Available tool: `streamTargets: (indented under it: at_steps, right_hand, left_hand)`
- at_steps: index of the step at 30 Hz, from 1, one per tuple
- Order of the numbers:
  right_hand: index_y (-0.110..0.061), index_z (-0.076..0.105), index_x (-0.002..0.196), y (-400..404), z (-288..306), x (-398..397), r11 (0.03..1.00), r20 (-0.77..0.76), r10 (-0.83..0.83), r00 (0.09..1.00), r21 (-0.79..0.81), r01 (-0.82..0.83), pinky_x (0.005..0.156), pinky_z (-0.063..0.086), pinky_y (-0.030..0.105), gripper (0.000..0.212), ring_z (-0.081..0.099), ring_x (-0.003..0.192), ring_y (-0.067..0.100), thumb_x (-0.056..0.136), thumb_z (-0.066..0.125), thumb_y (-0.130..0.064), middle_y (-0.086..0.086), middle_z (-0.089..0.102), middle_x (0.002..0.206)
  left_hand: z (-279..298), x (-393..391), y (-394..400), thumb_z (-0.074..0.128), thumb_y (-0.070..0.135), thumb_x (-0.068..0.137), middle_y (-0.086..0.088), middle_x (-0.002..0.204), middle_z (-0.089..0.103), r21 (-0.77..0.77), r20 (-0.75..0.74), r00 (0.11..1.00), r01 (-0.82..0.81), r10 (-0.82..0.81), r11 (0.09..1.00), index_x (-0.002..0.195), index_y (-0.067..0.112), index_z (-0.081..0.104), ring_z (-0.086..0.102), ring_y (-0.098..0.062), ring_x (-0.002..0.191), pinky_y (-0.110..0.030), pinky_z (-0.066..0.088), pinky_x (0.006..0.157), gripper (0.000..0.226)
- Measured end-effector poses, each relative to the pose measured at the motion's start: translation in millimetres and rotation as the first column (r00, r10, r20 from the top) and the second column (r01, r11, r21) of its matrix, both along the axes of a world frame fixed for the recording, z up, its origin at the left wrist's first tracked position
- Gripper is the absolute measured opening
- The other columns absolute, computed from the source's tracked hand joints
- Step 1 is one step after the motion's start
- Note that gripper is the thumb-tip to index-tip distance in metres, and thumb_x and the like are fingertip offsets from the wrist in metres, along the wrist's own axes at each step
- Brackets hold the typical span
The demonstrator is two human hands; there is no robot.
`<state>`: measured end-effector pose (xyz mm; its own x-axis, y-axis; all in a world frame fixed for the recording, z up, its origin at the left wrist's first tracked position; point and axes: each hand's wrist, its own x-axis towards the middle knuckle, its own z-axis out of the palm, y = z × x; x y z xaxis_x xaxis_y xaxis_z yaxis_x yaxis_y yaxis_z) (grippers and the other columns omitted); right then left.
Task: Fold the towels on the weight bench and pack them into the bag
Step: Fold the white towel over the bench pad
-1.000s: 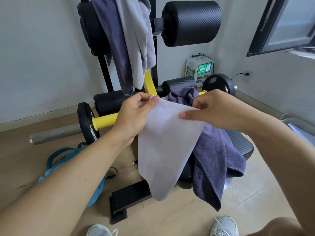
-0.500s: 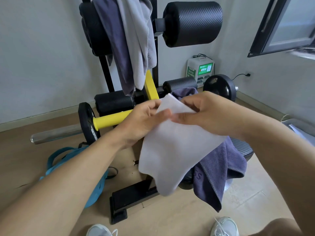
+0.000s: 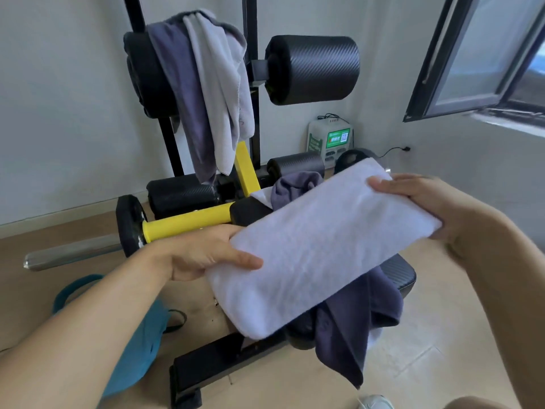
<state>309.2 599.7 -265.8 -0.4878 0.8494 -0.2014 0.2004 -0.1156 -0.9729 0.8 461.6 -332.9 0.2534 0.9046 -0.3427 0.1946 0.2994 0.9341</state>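
Folding under way: white towel held above the bench

Bench [image 3: 398, 273] is serving as the landmark, and it is carrying a purple towel [image 3: 354, 314] draped over its seat. Just above and in front of it, a white towel [image 3: 318, 246], folded into a long band, is being held taut. Bag [image 3: 138, 338] is lying on the floor left of the bench. Left hand [image 3: 200, 255] is pinching one end, thumb on top; right hand [image 3: 436, 208] is gripping the other, fingers curled around it. Next move, likely: bringing the ends together, keeping edges aligned.
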Motion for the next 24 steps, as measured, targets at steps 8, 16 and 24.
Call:
streamTargets:
  at_steps: [8, 16, 24]
  right_hand:
    - [-0.017, 0.071, 0.111, 22.1, -19.9, 13.9, 0.997, 0.084, -0.081, 0.993, 0.010, 0.080, 0.078, 0.053, 0.036, 0.021, 0.077, 0.087, 0.018, 0.095, 0.064, -0.029, 0.006, 0.078, 0.103]
    - [-0.011, 0.073, 0.109, 28.0, -28.4, 25.0, 0.979, 0.203, -0.202, 0.958, 0.027, 0.201, 0.096, 0.054, 0.044, 0.023, 0.073, 0.100, 0.029, 0.089, 0.074, -0.022, 0.009, 0.078, 0.102]
    - [-0.009, 0.070, 0.105, 26.1, -7.6, 37.3, 0.967, 0.117, -0.255, 0.960, 0.002, 0.256, 0.071, 0.052, 0.036, 0.018, 0.074, 0.072, 0.021, 0.091, 0.068, -0.019, 0.008, 0.078, 0.089]
  left_hand:
    - [-12.9, -7.3, 15.4, 0.091, 0.033, 0.063, -0.010, 0.125, 0.073, -0.024, 0.302, 0.787, -0.558, 0.538, 0.829, 0.129, 0.016, 0.068, 0.072, -0.024, 0.109, -0.037, 0.055, 0.090, 0.072]
    - [-27.2, 20.3, 33.6, 0.070, -0.002, 0.091, -0.013, 0.108, 0.074, 0.048, 0.201, 0.627, -0.774, 0.753, 0.632, 0.122, 0.009, 0.062, 0.073, -0.020, 0.080, -0.025, 0.057, 0.055, 0.035]
    - [-15.3, 30.3, 34.8, 0.075, 0.004, 0.087, -0.009, 0.099, 0.073, 0.091, 0.118, 0.669, -0.743, 0.734, 0.663, 0.114, 0.012, 0.066, 0.067, -0.014, 0.067, -0.023, 0.052, 0.050, 0.030]
